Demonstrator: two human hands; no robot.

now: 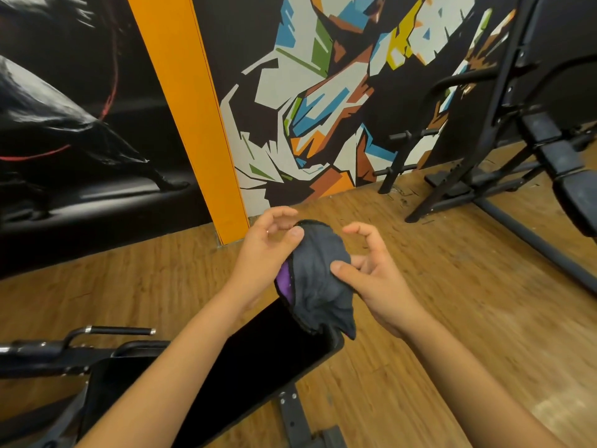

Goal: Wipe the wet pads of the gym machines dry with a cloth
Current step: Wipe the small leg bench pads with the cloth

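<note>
We see both hands raised above the far end of a black bench pad (258,367), with a bunched dark grey cloth (319,279) held between them, clear of the pad. The left hand (268,244) has its thumb pressed on the cloth's upper edge, fingers curled over the top. The right hand (378,279) pins the cloth's other side with its thumb, while its forefinger arches free above. A purple patch shows at the cloth's left fold, perhaps its lining. Beneath lies a wooden floor (452,286). Behind stand a painted wall mural (323,92), an orange strip (184,108) and, to the right, a black machine frame (484,156)
</note>
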